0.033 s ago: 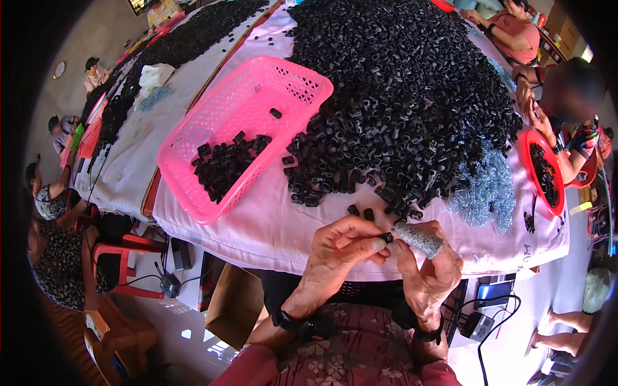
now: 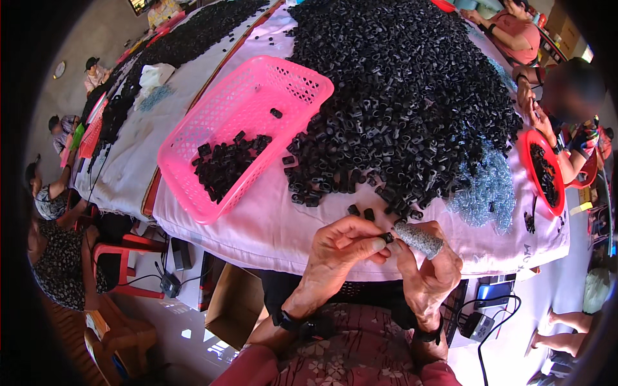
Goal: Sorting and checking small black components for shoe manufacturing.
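Observation:
Between the thumb and fingers of my left hand (image 2: pixel 347 247) is a small black plastic piece (image 2: pixel 386 237), held over the table's near edge. My right hand (image 2: pixel 430 260) meets it from the right, thumb and index finger bent together at the piece. A grey speckled sleeve (image 2: pixel 418 239) covers that index finger. Whatever the right fingertips pinch is too small to make out. Just beyond my hands a large heap of similar black pieces (image 2: pixel 399 109) spreads over the pink cloth, a few lying loose at its near edge.
Left of the heap stands a pink perforated basket (image 2: pixel 183 138) with some black pieces inside. Small clear bluish bits (image 2: pixel 486 193) lie at the heap's right side. Farther right, a red basin (image 2: pixel 529 174) holds black pieces near a co-worker's hands. An open cardboard box (image 2: pixel 235 302) sits below the table.

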Demonstrator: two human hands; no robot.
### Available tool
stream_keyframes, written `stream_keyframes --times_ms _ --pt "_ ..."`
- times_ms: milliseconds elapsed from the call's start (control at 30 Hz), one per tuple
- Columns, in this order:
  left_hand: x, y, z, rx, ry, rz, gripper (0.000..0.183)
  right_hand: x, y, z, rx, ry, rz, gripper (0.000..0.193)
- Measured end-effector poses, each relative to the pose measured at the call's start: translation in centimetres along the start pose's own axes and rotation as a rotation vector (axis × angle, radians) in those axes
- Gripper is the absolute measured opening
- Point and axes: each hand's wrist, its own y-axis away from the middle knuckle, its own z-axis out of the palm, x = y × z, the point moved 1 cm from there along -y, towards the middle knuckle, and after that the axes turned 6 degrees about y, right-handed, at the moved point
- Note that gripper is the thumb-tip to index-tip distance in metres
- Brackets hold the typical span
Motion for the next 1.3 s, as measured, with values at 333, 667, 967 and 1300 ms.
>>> stream_keyframes --times_ms 333,667,967,1300 --pt "-0.1 0.0 -0.3 0.006 0.075 0.003 0.015 0.0 0.3 0.6 0.028 -0.044 0.026 0.02" --pt "3.2 -0.2 -2.4 0.166 0.054 0.299 0.02 2.8 -0.3 0.0 -0.012 0.025 0.286 0.021" --pt "2.9 0.1 -3.3 0.138 0.111 0.396 0.017 1.5 -1.8 2.0 -0.126 0.176 0.086 0.016" --pt "3.5 0.5 -4.1 0.25 0.107 0.473 0.017 1.4 -4.4 3.0 -0.161 0.226 0.027 0.019"
